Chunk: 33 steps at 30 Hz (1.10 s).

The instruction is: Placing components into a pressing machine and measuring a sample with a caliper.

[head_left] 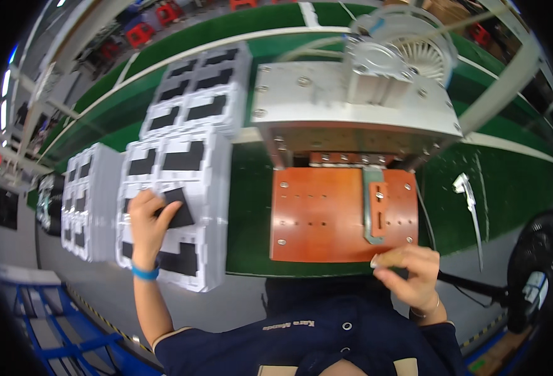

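Note:
My left hand (146,220) pinches a thin black sheet piece (180,209) between thumb and fingers. It is over a stack of white trays (214,207) whose compartments hold black pieces. My right hand (412,271) is by the front right edge of an orange plate (314,216), thumb and forefinger drawn together. A tiny whitish thing shows at those fingertips, too small to name. On the plate, a green strip (368,207) and a slotted orange block (379,213) are fixed near the right side.
A metal press-like machine (326,94) stands behind the plate. More white tray stacks stand at the far left (105,200) and farther back (242,94). A white-handled tool (469,200) lies on the green tabletop (446,213) at right. Beyond it is a black round object (530,263).

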Each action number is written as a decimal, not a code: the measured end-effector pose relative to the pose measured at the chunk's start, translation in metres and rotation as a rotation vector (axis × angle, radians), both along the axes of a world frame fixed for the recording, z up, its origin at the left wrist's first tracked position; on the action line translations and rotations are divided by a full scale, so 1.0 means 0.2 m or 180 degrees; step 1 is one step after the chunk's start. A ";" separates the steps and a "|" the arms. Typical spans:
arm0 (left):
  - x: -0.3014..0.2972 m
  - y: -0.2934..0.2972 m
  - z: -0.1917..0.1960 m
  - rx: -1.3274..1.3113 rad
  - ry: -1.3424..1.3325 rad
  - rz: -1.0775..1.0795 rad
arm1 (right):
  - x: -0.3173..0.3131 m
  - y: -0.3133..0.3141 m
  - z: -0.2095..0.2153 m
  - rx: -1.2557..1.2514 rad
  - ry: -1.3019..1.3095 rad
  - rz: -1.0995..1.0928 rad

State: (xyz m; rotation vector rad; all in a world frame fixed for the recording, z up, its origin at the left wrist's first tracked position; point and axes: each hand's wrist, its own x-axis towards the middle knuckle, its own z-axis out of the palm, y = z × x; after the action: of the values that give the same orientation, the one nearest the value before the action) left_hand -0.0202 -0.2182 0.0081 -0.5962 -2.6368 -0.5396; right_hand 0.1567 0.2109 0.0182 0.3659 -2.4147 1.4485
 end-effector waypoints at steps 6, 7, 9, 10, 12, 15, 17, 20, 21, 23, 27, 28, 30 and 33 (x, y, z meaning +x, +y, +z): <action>0.42 0.69 0.05 0.0734 -0.0006 -0.0124 | -0.04 0.08 -0.07 0.0408 0.0530 -0.1246; 0.43 0.81 0.06 0.0740 -0.0290 -0.0347 | -0.08 0.07 -0.07 0.0610 0.0692 -0.1169; 0.40 0.96 0.00 0.0932 -0.0408 -0.0606 | -0.14 0.03 -0.05 0.0923 0.0823 -0.0989; 0.39 1.01 -0.03 0.0875 -0.0473 -0.0654 | -0.17 0.00 -0.03 0.1075 0.0810 -0.0849; 0.37 1.06 -0.04 0.0808 -0.0426 -0.0786 | -0.20 -0.03 -0.02 0.1297 0.0725 -0.0717; 0.39 1.03 -0.05 0.0880 -0.0391 -0.0903 | -0.24 -0.03 -0.04 0.1513 0.0508 -0.0422; 0.41 0.98 -0.04 0.1050 -0.0695 -0.1048 | -0.27 -0.05 -0.05 0.1631 0.0444 -0.0284; 0.40 0.91 -0.07 0.0805 -0.0745 -0.1611 | -0.30 -0.08 -0.09 0.1670 0.0418 -0.0212; 0.41 0.90 -0.09 0.0724 -0.0691 -0.1764 | -0.31 -0.09 -0.09 0.1727 0.0448 -0.0182; 0.42 0.89 -0.08 0.0791 -0.0821 -0.1721 | -0.31 -0.11 -0.10 0.1856 0.0472 -0.0162; 0.40 0.88 -0.10 0.0877 -0.0856 -0.1871 | -0.31 -0.12 -0.10 0.2347 0.0525 -0.0244; 0.40 0.88 -0.11 0.0897 -0.0848 -0.1922 | -0.31 -0.12 -0.10 0.2364 0.0483 -0.0262; 0.39 0.88 -0.11 0.0878 -0.0858 -0.1946 | -0.31 -0.14 -0.10 0.2390 0.0428 -0.0314; 0.40 0.89 -0.11 0.0871 -0.0849 -0.1928 | -0.34 -0.16 -0.06 0.2343 0.0204 -0.0704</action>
State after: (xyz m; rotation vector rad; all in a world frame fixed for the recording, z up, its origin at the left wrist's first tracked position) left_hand 0.0591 -0.0410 -0.0139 -1.3160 -2.5175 -1.2041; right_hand 0.0892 0.1789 0.0054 0.2754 -2.7468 0.4116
